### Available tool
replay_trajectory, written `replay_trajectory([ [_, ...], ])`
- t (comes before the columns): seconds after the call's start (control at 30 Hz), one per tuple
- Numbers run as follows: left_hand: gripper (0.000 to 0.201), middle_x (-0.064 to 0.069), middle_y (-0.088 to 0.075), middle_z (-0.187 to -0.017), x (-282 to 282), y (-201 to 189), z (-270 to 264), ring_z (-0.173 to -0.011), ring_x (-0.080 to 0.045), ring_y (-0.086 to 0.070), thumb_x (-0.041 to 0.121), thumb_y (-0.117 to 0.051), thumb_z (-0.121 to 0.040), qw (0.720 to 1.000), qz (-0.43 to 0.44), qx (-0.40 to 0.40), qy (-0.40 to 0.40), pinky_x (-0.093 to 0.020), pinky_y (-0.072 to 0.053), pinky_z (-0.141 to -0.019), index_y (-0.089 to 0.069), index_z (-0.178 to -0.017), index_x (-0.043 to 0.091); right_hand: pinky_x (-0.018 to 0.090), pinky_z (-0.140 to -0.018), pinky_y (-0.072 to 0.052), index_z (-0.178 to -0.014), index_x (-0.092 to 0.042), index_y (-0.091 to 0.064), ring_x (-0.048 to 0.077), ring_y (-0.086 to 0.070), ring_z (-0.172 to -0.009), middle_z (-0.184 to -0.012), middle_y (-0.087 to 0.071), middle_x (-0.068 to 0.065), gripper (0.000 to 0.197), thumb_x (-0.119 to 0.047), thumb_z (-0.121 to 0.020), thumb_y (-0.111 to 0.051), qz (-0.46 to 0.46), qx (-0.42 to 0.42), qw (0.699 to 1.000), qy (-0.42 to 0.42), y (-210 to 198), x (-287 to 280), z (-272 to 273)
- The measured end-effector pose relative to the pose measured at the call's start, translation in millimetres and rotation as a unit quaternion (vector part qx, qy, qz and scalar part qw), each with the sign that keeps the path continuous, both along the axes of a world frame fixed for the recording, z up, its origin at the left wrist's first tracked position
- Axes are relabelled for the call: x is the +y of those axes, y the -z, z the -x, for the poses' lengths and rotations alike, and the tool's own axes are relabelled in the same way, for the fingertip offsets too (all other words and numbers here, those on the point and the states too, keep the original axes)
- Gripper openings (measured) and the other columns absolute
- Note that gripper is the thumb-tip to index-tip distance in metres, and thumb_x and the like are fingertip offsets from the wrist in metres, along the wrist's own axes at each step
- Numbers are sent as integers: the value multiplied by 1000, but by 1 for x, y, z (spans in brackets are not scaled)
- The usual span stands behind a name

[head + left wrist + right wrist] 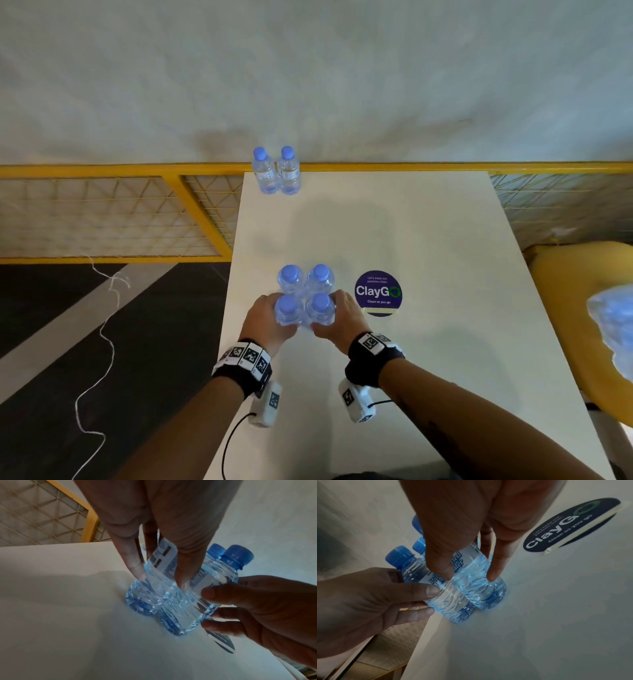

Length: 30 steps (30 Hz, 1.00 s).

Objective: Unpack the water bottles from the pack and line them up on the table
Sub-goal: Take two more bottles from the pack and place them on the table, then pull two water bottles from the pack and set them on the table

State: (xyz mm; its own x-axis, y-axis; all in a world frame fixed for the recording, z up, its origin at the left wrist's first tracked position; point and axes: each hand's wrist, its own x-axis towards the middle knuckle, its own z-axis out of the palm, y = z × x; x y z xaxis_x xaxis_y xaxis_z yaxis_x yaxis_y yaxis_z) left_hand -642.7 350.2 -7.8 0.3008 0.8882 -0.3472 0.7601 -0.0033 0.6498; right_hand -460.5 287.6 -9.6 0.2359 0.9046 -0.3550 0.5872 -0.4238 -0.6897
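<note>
Four clear water bottles with blue caps stand in a tight square on the white table [428, 240]. My left hand [270, 315] grips the near-left bottle [287, 306]. In the left wrist view, thumb and fingers of the left hand [160, 579] pinch that bottle [152, 593] low on its body. My right hand [342, 318] grips the near-right bottle [321, 304]; in the right wrist view the right hand [469, 575] wraps around its bottle [481, 592]. Both bases touch the table. The two far bottles of the square [305, 277] stand free. Two more bottles [276, 171] stand side by side at the table's far edge.
A round dark ClayGo sticker [378, 294] lies right of the hands. The table's left edge runs close to my left hand. A yellow railing [137, 169] crosses behind the table. A crumpled clear-blue plastic bundle [613, 335] sits on a yellow seat [561, 274] at right.
</note>
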Motion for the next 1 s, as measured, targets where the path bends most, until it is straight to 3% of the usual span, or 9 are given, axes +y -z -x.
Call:
replay_trajectory([
  [0.13,10,-1,-69,-71,-2,-9,-2,-68,-23,-68,15,-76,-75,1000,-9,-9,4,-33,-55,-61,-65,-74,17,25,-72,-40,-105,-19,-49,16,-54,-88,-105,-52,-3,58,-39,-63,-84,9,8,1000,17,8,0,-1],
  [0.3,11,-1,-71,-75,-3,-18,-4,-72,-25,-69,16,-78,-76,1000,-15,1,4,-36,-58,-66,-68,-77,17,25,-74,-39,-108,-17,-48,15,-53,-89,-107,-52,-2,58,-36,-66,-83,3,11,1000,10,9,-2,-2],
  [0.5,14,-3,-73,-82,-7,-29,-12,-78,-27,-70,15,-82,-78,1000,-17,18,-9,-38,-61,-74,-69,-85,14,27,-82,-42,-121,-10,-49,21,-55,-105,-118,-52,4,62,-30,-73,-83,1,-2,999,-43,1,-3,-10],
  [0.57,39,-1,-70,-102,-14,-25,-7,-94,-26,-69,19,-89,-75,999,7,22,-48,-37,-58,-86,-67,-107,11,29,-89,-46,-128,-15,-44,17,-55,-109,-124,-49,0,74,-39,-71,-83,7,5,999,-48,5,-9,-18],
  [0.63,83,-5,-60,-124,-24,-15,3,-115,-29,-64,32,-95,-70,991,64,50,-104,-34,-49,-93,-52,-136,9,25,-89,-46,-131,-18,-41,13,-55,-107,-125,-49,-2,81,-45,-68,-85,9,18,999,-34,11,-20,-30],
  [0.67,89,-7,-59,-127,-30,-9,7,-118,-31,-64,40,-94,-69,987,89,83,-106,-33,-48,-93,-48,-138,8,22,-85,-45,-131,-18,-42,12,-56,-103,-123,-51,-2,81,-45,-68,-86,11,26,999,-27,13,-27,-39],
  [0.73,64,-5,-67,-113,-42,1,6,-110,-29,-67,49,-87,-74,981,122,144,-43,-32,-51,-88,-58,-117,12,17,-77,-44,-128,-18,-46,11,-59,-97,-119,-54,-3,76,-44,-70,-86,16,39,999,-15,14,-44,-62],
  [0.83,29,6,-68,-82,-63,2,-26,-90,-23,-70,44,-82,-78,974,145,152,83,-29,-51,-76,-61,-79,24,12,-69,-45,-117,-22,-55,10,-64,-92,-113,-58,-6,58,-45,-73,-84,27,33,999,-5,18,-81,-110],
  [1.0,24,8,-65,-85,-92,-10,-137,-84,-17,-63,45,-76,-85,958,144,131,211,-26,-46,-73,-62,-88,26,30,-77,-56,-92,-30,-59,11,-69,-83,-96,-68,-8,26,-40,-79,-79,76,22,996,43,21,-158,-201],
])
